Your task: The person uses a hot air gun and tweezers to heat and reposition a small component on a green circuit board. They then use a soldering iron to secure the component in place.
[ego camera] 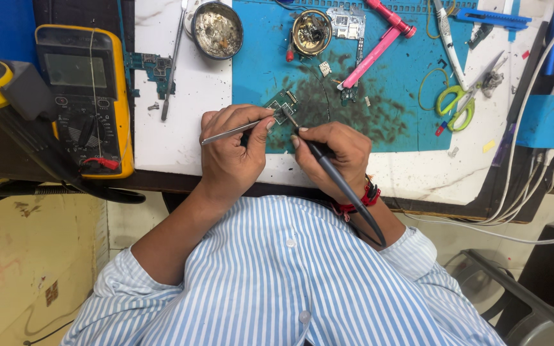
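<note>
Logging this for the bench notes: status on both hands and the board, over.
Left hand grips tweezers on small circuit board. Right hand holds soldering iron, tip at board. Nothing blocking; pink tool lies beyond.

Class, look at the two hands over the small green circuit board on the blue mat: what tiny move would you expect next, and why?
Probably a slight lowering of the black soldering iron tip onto the small green circuit board. The right hand holds the iron with its tip at the board's edge, while the left hand steadies a part there with thin metal tweezers.
</note>
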